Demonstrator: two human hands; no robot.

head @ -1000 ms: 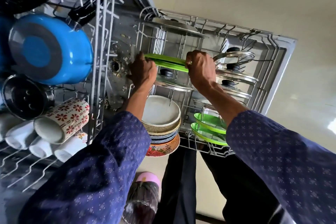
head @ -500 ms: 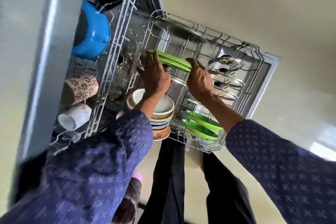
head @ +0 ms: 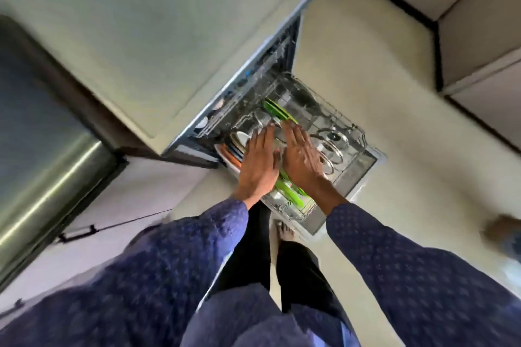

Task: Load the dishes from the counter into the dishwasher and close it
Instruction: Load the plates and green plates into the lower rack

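Hands hover flat over the pulled-out lower rack (head: 342,118) of the dishwasher (head: 284,45): the left hand (head: 258,162) and right hand (head: 301,156) lie side by side, fingers (head: 290,135) stretched out and released, grasping nothing. Green plates (head: 277,111) stand on edge in the rack beyond the fingertips, glass lids (head: 334,138) sit to the right, and stacked plates (head: 238,144) lie left under the pale worktop (head: 158,36).

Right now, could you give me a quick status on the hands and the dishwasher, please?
Left hand and right hand open, flat, empty, over lower rack. Green plates racked. Rack pulled out, dishwasher door down; nothing blocking.
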